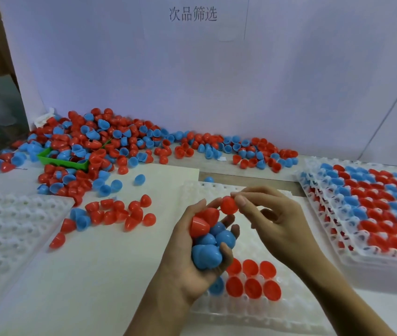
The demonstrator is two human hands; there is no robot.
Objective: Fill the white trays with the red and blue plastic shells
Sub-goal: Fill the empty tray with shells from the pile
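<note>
both forearms are bare from the bottom edge of the frame up to the wrists, with no sleeve or cuff showing anywhere along them. the left hand (192, 258) wears no glove, ring, or band, and its wrist carries no watch or strap. the right hand (272, 219) is likewise uncovered, fingers and wrist plain. the fingernails that show at the right fingertips are short and unpainted. no markings show on either arm.

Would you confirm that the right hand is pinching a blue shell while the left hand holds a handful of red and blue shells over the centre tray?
Not quite: the head view shows the right hand pinching a red shell, not blue. The left hand does hold red and blue shells over the centre tray.
</note>
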